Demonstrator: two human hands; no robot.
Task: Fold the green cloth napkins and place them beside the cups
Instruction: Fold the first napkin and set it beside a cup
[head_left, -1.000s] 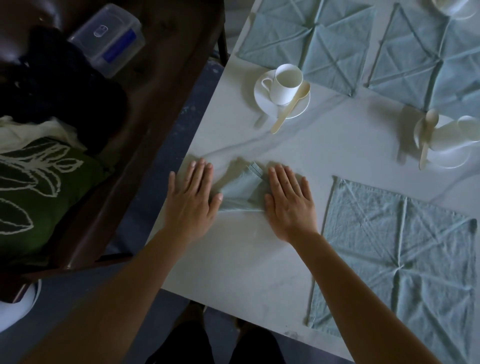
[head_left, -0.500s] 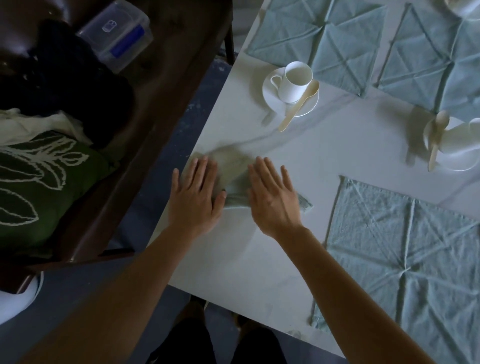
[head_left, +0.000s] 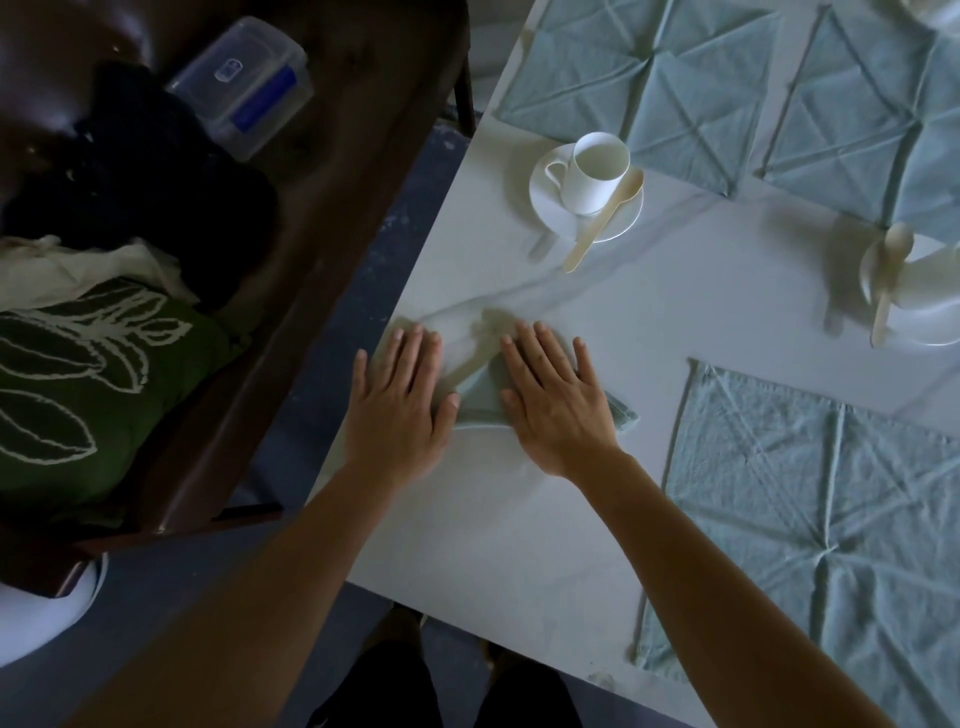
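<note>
A small folded green napkin (head_left: 480, 397) lies near the left edge of the white table (head_left: 701, 291). My right hand (head_left: 556, 397) presses flat on it with straight fingers and hides most of it; one tip pokes out at the right. My left hand (head_left: 402, 400) lies flat beside it, thumb touching its left edge. Behind them a white cup (head_left: 595, 171) stands on a saucer (head_left: 550, 208) with a wooden spoon (head_left: 605, 218). A second cup (head_left: 930, 291) with saucer and spoon sits at the right edge. An unfolded napkin (head_left: 831, 514) lies spread at the right.
Two more creased napkins (head_left: 639, 78) (head_left: 872, 109) lie spread at the back of the table. Left of the table is a dark sofa (head_left: 322, 218) holding a clear plastic box (head_left: 244, 83), dark clothing and a green leaf-print cushion (head_left: 88, 384). The table's near edge runs diagonally.
My right hand slid left across the folded napkin over the last second, uncovering its right tip. My left hand stayed flat at the napkin's left side.
</note>
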